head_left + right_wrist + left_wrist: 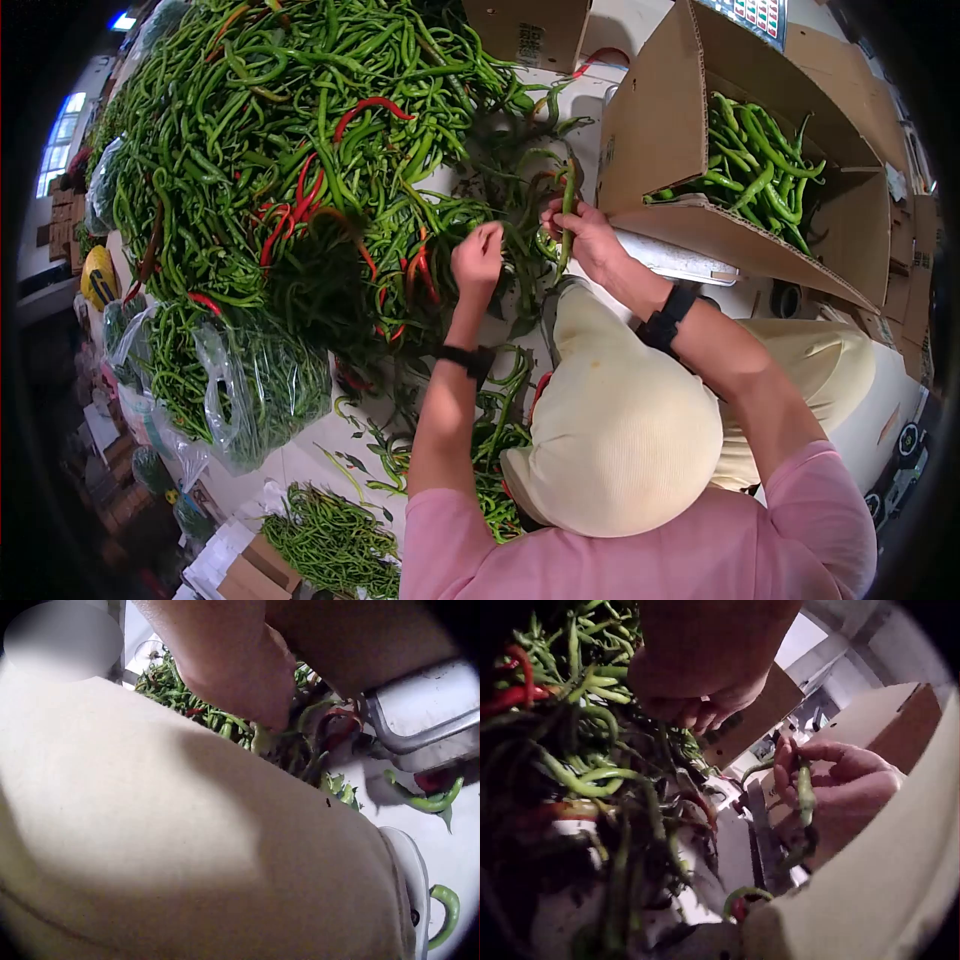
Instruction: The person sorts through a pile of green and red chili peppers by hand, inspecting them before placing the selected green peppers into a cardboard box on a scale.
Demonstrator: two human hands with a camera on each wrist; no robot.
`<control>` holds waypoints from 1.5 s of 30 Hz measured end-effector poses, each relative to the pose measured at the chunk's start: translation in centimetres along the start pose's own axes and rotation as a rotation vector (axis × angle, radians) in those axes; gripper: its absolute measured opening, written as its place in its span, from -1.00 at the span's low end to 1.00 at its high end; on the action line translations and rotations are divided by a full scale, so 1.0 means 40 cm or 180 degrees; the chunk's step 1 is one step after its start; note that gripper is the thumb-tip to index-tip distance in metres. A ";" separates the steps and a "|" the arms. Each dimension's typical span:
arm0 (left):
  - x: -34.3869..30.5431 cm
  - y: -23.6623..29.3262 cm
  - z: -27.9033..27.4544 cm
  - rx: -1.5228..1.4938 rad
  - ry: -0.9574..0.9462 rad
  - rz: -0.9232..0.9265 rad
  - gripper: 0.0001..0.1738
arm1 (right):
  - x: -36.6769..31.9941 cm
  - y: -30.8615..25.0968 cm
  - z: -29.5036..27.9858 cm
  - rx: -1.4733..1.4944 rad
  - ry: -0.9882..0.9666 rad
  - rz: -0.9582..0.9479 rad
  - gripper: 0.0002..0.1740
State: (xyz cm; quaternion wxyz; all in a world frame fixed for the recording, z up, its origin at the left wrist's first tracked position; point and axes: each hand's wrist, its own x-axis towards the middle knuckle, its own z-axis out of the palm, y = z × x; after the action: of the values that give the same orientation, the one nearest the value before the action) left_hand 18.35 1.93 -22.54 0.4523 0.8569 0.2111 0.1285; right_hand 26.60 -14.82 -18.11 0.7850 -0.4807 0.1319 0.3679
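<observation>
In the head view, my right hand (590, 240) pinches a long green chili pepper (568, 205) between thumb and fingers. The left wrist view shows this chili (805, 793) hanging roughly upright from the fingertips. My left hand (478, 262) hovers beside the big heap of green chilies (270, 130), fingers curled in, with nothing visible in them. From its own wrist camera, the left hand (705, 697) appears dark at the top, fingertips bent under. Red chilies (290, 220) are scattered through the heap. In the right wrist view the right hand (247, 682) hides its fingertips.
To the right stands an open cardboard box (650, 130) holding green chilies (755, 165). A metal tray (690, 262) lies under its near side. Clear plastic bags (250, 390) of chilies sit left, and a pile of thin stems (330, 540) below. The person's knee (620, 430) is close under both hands.
</observation>
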 end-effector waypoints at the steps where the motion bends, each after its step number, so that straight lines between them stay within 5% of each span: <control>1: 0.041 0.002 0.034 -0.0083 0.0067 0.0052 -0.80 | 0.005 0.000 -0.001 -0.0028 0.0042 -0.0084 -0.78; 4: 0.157 -0.013 0.117 0.0521 -0.0477 -0.0820 -0.55 | -0.005 0.014 0.001 -0.0025 0.0113 -0.0038 -0.78; 8: 0.254 -0.141 0.260 0.0462 0.0299 -0.1604 -0.43 | -0.003 0.034 -0.009 -0.0051 0.0174 0.0041 -0.81; 11: 0.270 -0.141 0.281 0.0298 0.0326 -0.2042 -0.44 | 0.002 0.036 -0.009 -0.0046 0.0198 0.0093 -0.82; 14: 0.279 -0.082 0.226 0.0479 -0.0526 -0.2326 -0.51 | 0.011 0.038 -0.015 -0.0065 0.0180 0.0146 -0.81; 21: 0.137 -0.062 0.152 0.1569 -0.1272 -0.1335 -0.64 | 0.040 0.074 -0.015 -0.0265 0.0517 -0.0006 -0.78; 25: 0.121 -0.054 0.158 0.1875 -0.1098 -0.0976 -0.68 | 0.053 0.085 -0.021 -0.0230 0.0658 0.0052 -0.76; 28: 0.118 -0.014 0.146 0.1733 -0.0375 -0.0664 -0.75 | 0.054 0.071 -0.016 0.0011 0.0641 0.0032 -0.76; 31: 0.089 0.081 0.078 0.1017 0.0163 -0.0217 -0.81 | 0.050 0.038 0.026 0.0291 0.0453 -0.0156 -0.75; 36: 0.006 0.155 -0.003 0.1285 0.0733 0.0252 -0.87 | 0.033 -0.017 0.131 0.0158 -0.0194 -0.0345 -0.74; 39: -0.027 0.194 -0.053 0.1441 0.1026 0.1041 -0.84 | -0.011 -0.050 0.180 0.0044 -0.0474 -0.0345 -0.72; 42: -0.063 0.263 -0.086 0.1258 0.0919 0.1158 -0.82 | -0.049 -0.079 0.193 -0.0155 -0.0867 -0.0217 -0.61; 45: -0.101 0.288 -0.128 0.0642 0.0652 0.1058 -0.79 | -0.101 -0.138 0.220 0.0262 -0.1330 -0.0278 -0.70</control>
State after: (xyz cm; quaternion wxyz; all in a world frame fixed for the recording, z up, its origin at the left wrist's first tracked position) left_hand 15.54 -2.11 -10.24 0.3131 0.9033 0.1236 0.2659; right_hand 26.39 -10.64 -7.78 0.8294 -0.3668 -0.0398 0.4194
